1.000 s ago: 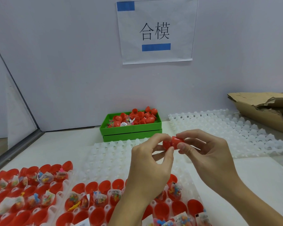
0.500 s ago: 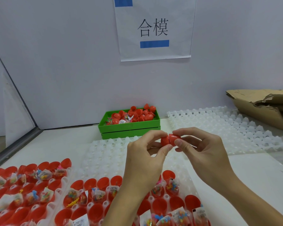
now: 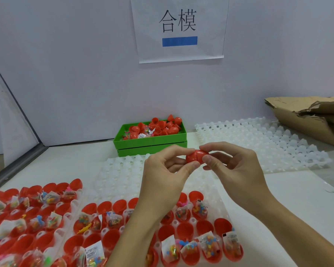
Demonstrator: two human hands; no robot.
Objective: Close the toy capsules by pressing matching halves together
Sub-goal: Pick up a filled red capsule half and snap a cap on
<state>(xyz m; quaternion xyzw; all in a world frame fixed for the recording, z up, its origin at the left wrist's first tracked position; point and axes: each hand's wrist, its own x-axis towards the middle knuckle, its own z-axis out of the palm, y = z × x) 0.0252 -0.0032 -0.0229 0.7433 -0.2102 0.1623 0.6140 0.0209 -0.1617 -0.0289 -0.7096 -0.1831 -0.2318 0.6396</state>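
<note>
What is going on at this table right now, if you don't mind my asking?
A person is closing a red toy capsule, pinching one half in the left hand and the other in the right hand above the table. White trays of open red halves with small bagged toys sit below, and a green bin of red capsule pieces sits behind.

We see the capsule (image 3: 196, 156) held above the desk (image 3: 278, 199), between the left hand (image 3: 166, 174) and right hand (image 3: 237, 168). Near us lie trays of open halves (image 3: 185, 228); a bin (image 3: 150, 141) sits far behind them, an unfilled tray (image 3: 268, 143) to its right, a cardboard box (image 3: 307, 120) far right.
</note>
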